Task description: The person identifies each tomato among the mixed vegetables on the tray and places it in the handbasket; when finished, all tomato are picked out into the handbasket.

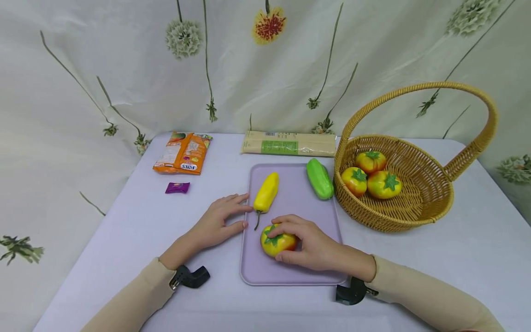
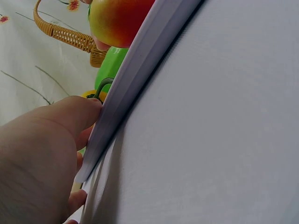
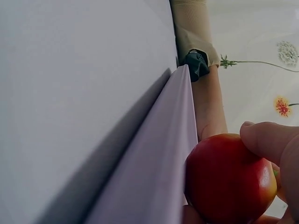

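Observation:
My right hand grips a yellow-and-red tomato with a green star-shaped top, low on the lilac tray. In the right wrist view the thumb lies against the red side of this tomato. At the tray's left edge, the fingertips of my left hand touch the rim, fingers fairly straight; the left wrist view shows its thumb by the tray wall. Beside those fingers lies a yellow pepper with a dark stem. A green cucumber-like vegetable sits at the tray's upper right.
A wicker basket with a tall handle stands right of the tray, holding three similar tomatoes. Behind the tray lies a long beige packet. An orange snack bag and a small purple wrapped sweet are at the left.

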### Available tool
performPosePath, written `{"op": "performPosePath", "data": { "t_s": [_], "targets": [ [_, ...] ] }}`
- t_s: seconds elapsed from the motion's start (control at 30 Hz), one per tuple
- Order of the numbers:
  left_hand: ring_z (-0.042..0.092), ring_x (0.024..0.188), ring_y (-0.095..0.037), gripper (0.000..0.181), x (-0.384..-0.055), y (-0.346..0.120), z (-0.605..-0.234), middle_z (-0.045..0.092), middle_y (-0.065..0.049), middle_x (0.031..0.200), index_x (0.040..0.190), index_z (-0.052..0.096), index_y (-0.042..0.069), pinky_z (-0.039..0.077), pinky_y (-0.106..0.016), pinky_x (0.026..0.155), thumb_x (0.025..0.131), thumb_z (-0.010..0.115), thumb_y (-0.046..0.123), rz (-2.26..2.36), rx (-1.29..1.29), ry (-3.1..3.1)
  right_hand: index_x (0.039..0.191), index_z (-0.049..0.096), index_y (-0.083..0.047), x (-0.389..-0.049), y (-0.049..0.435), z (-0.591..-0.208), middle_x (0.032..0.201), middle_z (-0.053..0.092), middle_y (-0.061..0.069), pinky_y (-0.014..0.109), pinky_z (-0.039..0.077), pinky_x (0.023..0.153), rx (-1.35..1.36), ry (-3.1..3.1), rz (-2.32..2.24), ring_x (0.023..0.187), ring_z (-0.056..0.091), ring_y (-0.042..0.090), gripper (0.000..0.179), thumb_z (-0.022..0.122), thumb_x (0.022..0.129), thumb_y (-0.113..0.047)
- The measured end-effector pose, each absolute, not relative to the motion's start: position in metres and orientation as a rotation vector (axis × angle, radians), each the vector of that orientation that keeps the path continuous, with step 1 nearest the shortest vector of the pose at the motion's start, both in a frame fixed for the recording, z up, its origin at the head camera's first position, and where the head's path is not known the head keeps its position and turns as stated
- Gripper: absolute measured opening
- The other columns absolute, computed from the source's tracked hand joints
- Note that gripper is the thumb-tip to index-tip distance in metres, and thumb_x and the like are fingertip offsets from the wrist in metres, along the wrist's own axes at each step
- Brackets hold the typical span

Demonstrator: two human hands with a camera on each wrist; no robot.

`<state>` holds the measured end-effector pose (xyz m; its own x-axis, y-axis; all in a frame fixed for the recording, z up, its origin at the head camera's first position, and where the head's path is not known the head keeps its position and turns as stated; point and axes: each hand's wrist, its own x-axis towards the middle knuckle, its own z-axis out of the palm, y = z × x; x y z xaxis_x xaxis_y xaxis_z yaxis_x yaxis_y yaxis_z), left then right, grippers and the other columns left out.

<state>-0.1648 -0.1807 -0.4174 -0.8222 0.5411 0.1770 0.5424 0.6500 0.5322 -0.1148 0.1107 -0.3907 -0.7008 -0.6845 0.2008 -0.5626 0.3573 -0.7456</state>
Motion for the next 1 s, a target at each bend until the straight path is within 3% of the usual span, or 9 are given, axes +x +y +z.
{"op": "performPosePath", "data": {
  "t_s": [1.0],
  "targets": [
    [0.044, 0.144, -0.046, 0.037, -0.1653, -0.1820, -0.4185, 0.050, -0.011, 0.157, 0.129, 0.070, 0.017, 0.031, -0.071, 0.116, 0.093, 0.070, 0.027, -0.923, -0.955, -2.833, 0.122, 0.068, -0.016, -0.1132, 0.1092, -0.3898, 0.142, 0.059, 0.014, 0.045, 0.051, 0.109, -1.159, 2.474, -1.255, 0.130, 0.059, 0.030, 0.036, 0.079, 0.087, -0.019]
  ]
}}
